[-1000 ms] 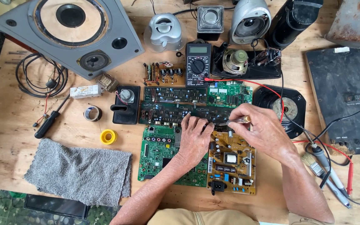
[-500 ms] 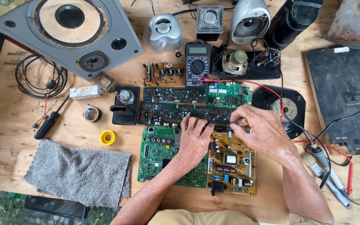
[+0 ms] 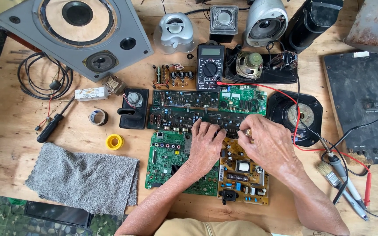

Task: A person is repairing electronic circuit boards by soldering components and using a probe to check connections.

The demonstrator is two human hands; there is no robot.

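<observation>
L hand (image 3: 206, 142) lay fingers-down, curled, on dark long circuit board (image 3: 184, 118) just above tan board (image 3: 243, 179). R hand (image 3: 265, 140), close beside, pinched sth small, unclear what. Green board (image 3: 165, 164) under L wrist; multimeter (image 3: 211, 65) beyond fingertips on desk (image 3: 5, 131).

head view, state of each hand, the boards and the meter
left hand: flat, fingertips on the dark circuit board
right hand: fingers pinched at the same board's edge
tan circuit board: lying flat, partly under both hands
multimeter: flat on table, red lead plugged in
</observation>
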